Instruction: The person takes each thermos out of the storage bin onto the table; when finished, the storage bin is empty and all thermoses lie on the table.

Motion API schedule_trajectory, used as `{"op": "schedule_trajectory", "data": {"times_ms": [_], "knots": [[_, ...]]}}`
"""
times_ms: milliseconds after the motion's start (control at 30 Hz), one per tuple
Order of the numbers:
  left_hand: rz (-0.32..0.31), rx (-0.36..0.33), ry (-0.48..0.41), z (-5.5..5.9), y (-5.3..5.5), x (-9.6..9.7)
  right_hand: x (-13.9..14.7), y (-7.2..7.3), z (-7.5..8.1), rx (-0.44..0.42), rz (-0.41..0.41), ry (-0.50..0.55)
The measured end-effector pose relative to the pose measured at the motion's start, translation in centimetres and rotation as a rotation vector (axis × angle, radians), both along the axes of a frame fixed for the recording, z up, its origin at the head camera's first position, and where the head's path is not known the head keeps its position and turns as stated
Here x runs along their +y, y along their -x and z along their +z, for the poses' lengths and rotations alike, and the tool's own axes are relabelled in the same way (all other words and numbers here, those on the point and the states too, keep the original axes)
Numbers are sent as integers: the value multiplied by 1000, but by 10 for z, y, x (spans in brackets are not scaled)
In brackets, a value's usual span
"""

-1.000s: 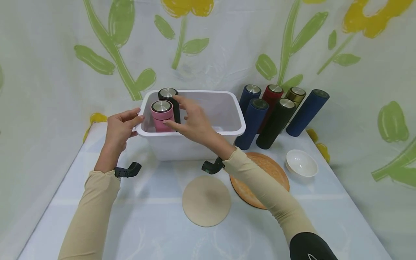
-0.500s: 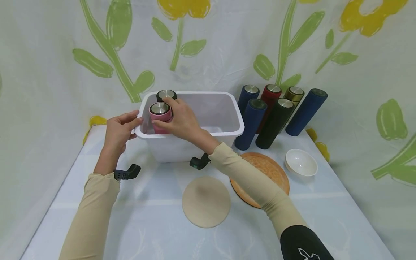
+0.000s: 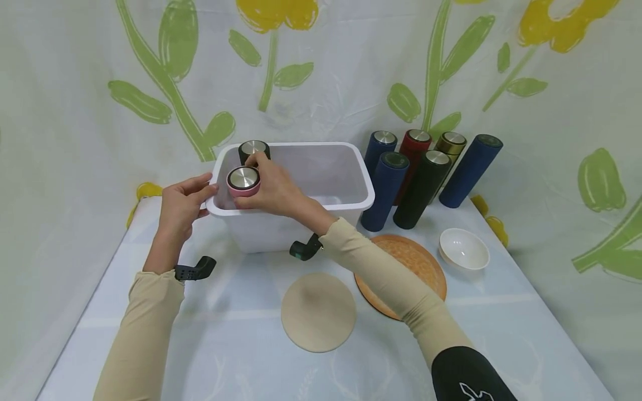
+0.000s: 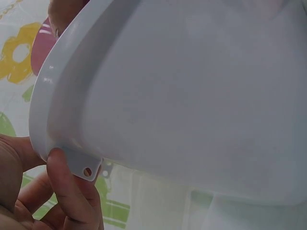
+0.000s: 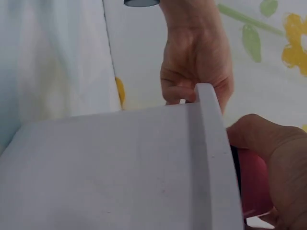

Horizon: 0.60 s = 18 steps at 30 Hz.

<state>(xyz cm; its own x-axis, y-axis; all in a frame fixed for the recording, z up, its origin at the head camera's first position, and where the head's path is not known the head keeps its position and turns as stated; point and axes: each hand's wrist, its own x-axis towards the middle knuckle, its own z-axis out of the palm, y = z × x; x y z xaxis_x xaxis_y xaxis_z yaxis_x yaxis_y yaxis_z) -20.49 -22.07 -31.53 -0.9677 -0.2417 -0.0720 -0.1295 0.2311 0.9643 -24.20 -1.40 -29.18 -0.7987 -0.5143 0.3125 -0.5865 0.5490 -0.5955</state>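
Observation:
My right hand (image 3: 273,189) grips a pink vacuum flask (image 3: 244,192) with a steel-topped lid, inside the left end of the white plastic tub (image 3: 281,228). Much of the flask is hidden by my fingers and the tub's front wall; its pink side (image 5: 254,184) shows behind the rim in the right wrist view. Just behind it, a black flask (image 3: 254,148) with a steel lid stands in the tub, partly covered by my fingers. My left hand (image 3: 183,203) pinches the tub's left rim between thumb and fingers, seen close at the rim's corner tab (image 4: 81,165) in the left wrist view.
Right of the tub stand several tall flasks, among them a dark blue one (image 3: 386,192), a black one (image 3: 421,192) and a red one (image 3: 414,146). Nearer lie a round beige mat (image 3: 318,312), a round brown board (image 3: 401,262) partly under my right forearm, and a white bowl (image 3: 463,249).
My right hand has moved left and its fingers have come round the pink flask. The flask now sits lower in the view. My left hand keeps its hold on the rim.

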Motion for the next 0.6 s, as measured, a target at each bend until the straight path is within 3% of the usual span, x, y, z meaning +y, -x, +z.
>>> {"op": "schedule_trajectory", "data": {"times_ms": [100,233,600], "knots": [[3,-3,1,0,0,1,2,-2,3,-61,58,-13],[1,-4,-5,-1,-1,1,6,-7,6,-66,76,-45],[12,-5,3,-2,-2,2,34,-18,8,-31,-67,152]]}}
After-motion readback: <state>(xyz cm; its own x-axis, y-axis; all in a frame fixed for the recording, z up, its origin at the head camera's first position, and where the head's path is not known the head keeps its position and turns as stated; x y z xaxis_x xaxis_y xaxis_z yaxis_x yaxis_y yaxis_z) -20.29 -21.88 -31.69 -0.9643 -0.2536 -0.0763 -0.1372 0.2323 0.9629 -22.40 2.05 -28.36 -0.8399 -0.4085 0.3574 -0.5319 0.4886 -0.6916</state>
